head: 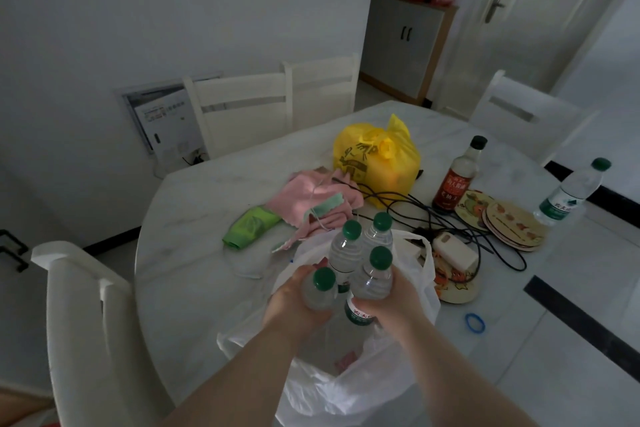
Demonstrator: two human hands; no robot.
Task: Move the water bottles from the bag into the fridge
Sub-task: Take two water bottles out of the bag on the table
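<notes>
L hand (294, 302) & R hand (388, 303) clasped 4 water bottles (372, 282) over plastic bag (346, 388); prob heavy, slick, so grip the bodies.

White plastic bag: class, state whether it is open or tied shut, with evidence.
Open. The white bag gapes wide beneath the bottles, its inside showing.
</notes>
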